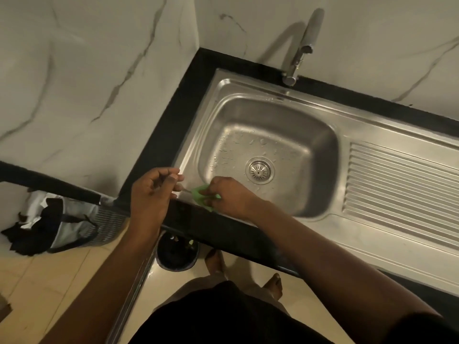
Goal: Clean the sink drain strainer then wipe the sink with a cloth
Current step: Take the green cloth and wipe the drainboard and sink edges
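Note:
The steel sink (248, 112) has water drops on its floor, and the round drain strainer (259, 170) sits in the drain hole. My right hand (232, 198) presses a small green cloth (198, 192) onto the sink's front-left rim. My left hand (151, 192) hovers just left of it over the black counter edge. Its fingertips pinch a thin grey piece (185, 190) that reaches toward the cloth; I cannot tell what that piece is.
A chrome tap (301, 48) rises behind the basin. The ribbed drainboard (402, 184) lies to the right. A black counter (223, 232) frames the sink in a marble corner. On the floor below stand a dark bin (177, 252) and a bag (62, 219).

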`<state>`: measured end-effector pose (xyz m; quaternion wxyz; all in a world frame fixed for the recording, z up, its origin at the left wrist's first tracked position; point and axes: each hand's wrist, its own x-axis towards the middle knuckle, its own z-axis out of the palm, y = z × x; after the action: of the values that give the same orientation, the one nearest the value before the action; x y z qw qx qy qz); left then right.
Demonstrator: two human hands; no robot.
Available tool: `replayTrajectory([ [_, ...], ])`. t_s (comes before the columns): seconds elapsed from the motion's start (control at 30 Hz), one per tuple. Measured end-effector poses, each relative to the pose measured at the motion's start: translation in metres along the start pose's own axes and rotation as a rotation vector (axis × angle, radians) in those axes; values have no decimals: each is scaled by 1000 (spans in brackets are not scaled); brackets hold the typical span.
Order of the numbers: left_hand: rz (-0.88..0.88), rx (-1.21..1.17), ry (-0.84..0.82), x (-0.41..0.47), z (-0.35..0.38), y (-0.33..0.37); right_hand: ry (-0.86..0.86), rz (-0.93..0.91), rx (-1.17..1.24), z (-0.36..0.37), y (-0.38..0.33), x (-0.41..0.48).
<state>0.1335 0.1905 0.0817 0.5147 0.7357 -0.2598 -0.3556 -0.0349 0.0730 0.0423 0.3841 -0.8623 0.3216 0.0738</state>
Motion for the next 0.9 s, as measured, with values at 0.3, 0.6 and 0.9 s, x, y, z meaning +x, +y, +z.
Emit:
replayTrajectory([
  [0.3,-9,10,57,9,-33,-9,227,131,149,30,-51,49],
  [0.6,-22,-4,-1,20,-40,-13,77,159,84,1,-8,-10],
  [0.9,-30,11,21,25,-31,-12,110,-90,-33,25,-49,32],
])
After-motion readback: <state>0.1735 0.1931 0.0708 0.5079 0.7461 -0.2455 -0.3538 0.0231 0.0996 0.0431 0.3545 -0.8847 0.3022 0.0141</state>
